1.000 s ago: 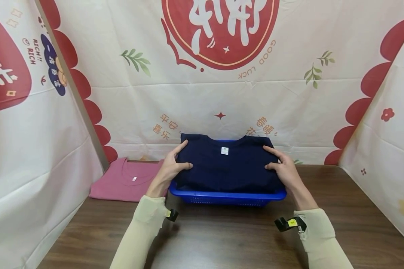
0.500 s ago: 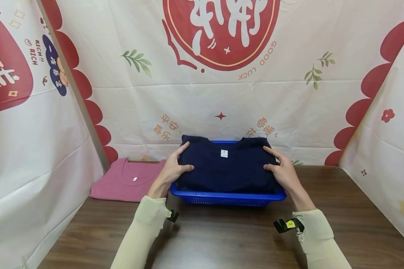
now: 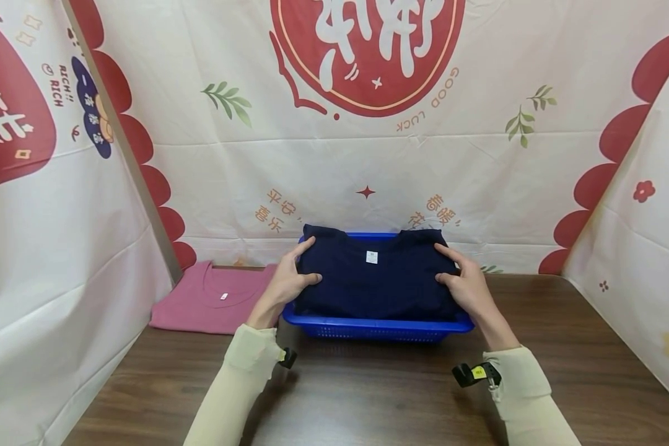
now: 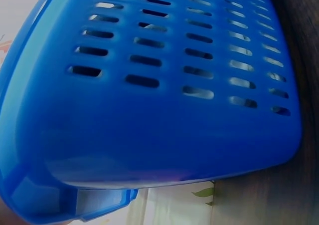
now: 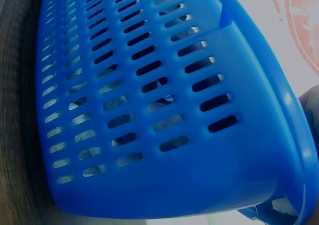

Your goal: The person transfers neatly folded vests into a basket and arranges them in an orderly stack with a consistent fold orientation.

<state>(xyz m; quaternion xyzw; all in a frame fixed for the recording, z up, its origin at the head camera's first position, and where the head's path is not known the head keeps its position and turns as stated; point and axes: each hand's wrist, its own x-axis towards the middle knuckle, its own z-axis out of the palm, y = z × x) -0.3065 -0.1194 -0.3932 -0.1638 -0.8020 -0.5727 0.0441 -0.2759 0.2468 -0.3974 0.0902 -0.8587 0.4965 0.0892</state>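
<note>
1. White cloth [image 3: 323,161] behind, printed with a large red round, green sprigs and small red and orange marks; brown wood-look counter [image 3: 368,390] below, with more printed cloth at both sides.
2. Blue basket [image 3: 379,333] on the counter near the back cloth, long side running left to right, slotted walls showing close up in both wrist views.
3. Navy shirt [image 3: 379,288], folded to a wide rectangle, lying within the basket, upper corners rising past its far rim; long axis left to right, along the basket's length.
4. Neckline pointing away from the person; white label [image 3: 371,257] just below it, near the middle; straight edge facing the person, by the near rim.
5. Left hand [image 3: 290,277] grasping the shirt's left side, thumb on top, forefinger stretched along the edge; other fingers hidden.
6. Right hand [image 3: 468,282] grasping the opposite side likewise, thumb and forefinger spread apart.
7. Pale sleeves [image 3: 228,390] on both forearms, black bands [image 3: 493,374] at the wrists.
8. Pink shirt [image 3: 212,313] lying folded on the counter left of the basket; neckline also toward the back, small white tag [image 3: 223,297] near the collar.
</note>
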